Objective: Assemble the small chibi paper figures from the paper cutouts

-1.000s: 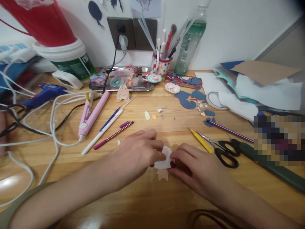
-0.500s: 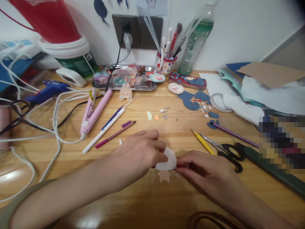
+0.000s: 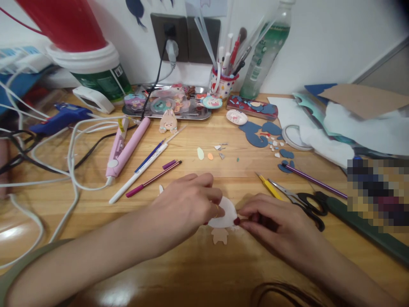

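Observation:
A round white paper cutout (image 3: 229,211) lies on the table, with a small tan paper body (image 3: 220,236) showing below its lower edge. My left hand (image 3: 194,204) comes in from the left, its fingers curled over the cutout. One ringed finger presses on the white surface, and the thumb is mostly hidden at the left rim. At the cutout's right edge, my right hand (image 3: 271,219) has thumb and forefinger brought together in a pinch. What lies between those fingertips is too small to make out. Dark red nails show there.
Right of my hands lie a yellow craft knife (image 3: 271,189), black-handled scissors (image 3: 308,207) and a purple pen (image 3: 316,181). Paper scraps (image 3: 220,148) lie ahead. To the left are pens (image 3: 140,172), a pink hair iron (image 3: 128,147), a blue glue gun (image 3: 62,118) and tangled cables (image 3: 73,170).
My right thumb and forefinger have shifted slightly at the cutout's right edge, and a dark red nail now shows over it. My left hand stays in place. The view has tilted slightly.

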Demonstrator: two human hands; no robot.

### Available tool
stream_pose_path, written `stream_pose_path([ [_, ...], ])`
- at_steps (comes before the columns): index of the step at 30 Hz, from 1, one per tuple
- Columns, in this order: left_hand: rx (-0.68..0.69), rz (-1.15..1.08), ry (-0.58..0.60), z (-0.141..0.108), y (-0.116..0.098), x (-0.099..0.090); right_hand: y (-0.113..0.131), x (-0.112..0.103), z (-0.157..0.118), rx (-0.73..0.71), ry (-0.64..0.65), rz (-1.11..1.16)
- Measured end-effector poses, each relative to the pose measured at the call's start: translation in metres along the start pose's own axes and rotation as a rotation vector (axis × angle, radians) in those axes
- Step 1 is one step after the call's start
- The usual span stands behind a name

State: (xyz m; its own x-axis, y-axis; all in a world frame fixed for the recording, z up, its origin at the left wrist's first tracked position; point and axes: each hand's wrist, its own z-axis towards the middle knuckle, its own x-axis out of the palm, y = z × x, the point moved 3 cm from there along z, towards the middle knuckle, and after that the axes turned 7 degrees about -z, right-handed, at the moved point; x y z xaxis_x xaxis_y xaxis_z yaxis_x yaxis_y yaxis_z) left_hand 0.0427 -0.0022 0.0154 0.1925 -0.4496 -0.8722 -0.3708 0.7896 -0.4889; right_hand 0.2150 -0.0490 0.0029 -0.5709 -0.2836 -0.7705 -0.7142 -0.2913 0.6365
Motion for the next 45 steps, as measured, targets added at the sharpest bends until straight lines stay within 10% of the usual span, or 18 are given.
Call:
stream_pose_path([
  [28, -0.003, 0.001, -0.008, 0.0, 0.0, 0.002, 0.008, 0.013, -0.006, 0.126, -0.065, -0.186],
  [45, 0.015, 0.019, -0.009, 0.001, 0.001, 0.002, 0.005, 0.007, -0.003, -0.141, -0.038, -0.08],
])
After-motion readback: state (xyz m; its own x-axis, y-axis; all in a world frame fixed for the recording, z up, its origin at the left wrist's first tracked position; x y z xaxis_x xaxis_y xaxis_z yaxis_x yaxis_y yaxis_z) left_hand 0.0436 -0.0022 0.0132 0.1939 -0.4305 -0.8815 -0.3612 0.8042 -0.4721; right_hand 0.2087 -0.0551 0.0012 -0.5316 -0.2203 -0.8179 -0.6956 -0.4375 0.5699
